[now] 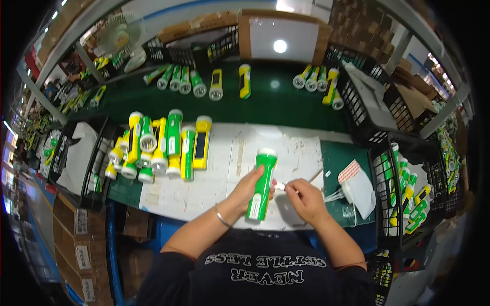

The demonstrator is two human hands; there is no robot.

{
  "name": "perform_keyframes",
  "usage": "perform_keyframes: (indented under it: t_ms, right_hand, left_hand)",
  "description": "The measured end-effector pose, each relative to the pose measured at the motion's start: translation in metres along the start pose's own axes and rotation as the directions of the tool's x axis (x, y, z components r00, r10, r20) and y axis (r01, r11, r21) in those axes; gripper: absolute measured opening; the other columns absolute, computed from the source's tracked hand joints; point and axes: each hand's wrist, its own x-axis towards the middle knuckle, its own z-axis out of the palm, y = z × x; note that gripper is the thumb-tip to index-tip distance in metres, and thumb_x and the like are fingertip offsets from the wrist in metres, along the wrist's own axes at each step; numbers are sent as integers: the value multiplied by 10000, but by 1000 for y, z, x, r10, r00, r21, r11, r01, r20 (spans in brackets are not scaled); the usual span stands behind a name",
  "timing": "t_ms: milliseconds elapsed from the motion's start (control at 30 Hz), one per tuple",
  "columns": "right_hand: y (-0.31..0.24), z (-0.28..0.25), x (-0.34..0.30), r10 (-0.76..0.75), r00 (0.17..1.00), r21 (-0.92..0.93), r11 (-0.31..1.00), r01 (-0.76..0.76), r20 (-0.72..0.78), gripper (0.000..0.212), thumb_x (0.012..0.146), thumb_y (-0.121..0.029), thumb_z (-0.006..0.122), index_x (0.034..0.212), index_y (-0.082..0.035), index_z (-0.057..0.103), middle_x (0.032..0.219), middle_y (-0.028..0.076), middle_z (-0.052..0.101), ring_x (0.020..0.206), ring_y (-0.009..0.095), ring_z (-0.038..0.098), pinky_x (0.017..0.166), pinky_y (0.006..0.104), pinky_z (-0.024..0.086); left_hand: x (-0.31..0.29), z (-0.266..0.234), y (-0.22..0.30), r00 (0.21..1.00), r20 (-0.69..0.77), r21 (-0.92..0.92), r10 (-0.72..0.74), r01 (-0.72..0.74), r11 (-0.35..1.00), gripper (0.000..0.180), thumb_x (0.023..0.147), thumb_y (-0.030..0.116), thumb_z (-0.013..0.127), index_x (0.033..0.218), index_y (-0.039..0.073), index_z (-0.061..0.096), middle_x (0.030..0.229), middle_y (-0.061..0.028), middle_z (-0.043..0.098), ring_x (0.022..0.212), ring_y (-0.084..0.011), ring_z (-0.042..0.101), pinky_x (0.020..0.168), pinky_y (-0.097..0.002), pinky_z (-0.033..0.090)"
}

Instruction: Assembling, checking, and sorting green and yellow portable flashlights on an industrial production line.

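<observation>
"Flashlight (262, 186) in the left hand (248, 187), right? Green one, white rim?"

"Yep, fingers wrapped round its body, solid grip. It's held above the white sheet (219, 199) on the bench, head pointing away from the person and leaning slightly right."

"And the right hand (308, 201)?"

"Pinching a little white connector (280, 186) just beside the flashlight. Can't tell if it's actually plugged in, the left fingertips are kinda in the way."

"What's around it all?"

"Heap of yellow-and-green flashlights (160, 145) on the left, partly on the sheet. Over on the right, a white pouch (360, 194) with a red-patterned bit, next to some white cable (334, 197). Past that, a black crate (382, 214) with similar ones in it. Way at the back, a white board (258, 41) with a bright round spot on it, lol."
</observation>
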Motion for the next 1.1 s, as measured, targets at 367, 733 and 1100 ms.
perform_keyframes:
  t_ms: [367,733,1100]
  right_hand:
    - [-19,25,2,-359,926,-534,764,361,112,92,755,-152,641,746,-106,562,635,47,488,481,222,520,435,328,416]
    - [-23,35,-16,-273,961,79,960,268,51,367,678,-209,766,588,-100,427,527,45,407,427,180,403,411,306,315]
    - [16,6,26,180,983,416,893,-173,23,380,816,-141,655,597,-71,353,552,-44,362,550,39,306,468,227,265]
  left_hand:
    - [-3,1,-9,923,79,482,376,-366,796,362,976,377,328,1152,66,377,948,-102,558,776,-147,559,657,-285,497]
    - [-5,-2,10,953,40,249,299,-299,921,519,952,508,271,1112,48,452,893,-88,558,698,-146,555,613,-297,492]
    - [-24,-2,11,958,50,565,282,-260,783,394,920,317,515,1149,17,399,851,-79,566,699,-115,561,607,-265,486]
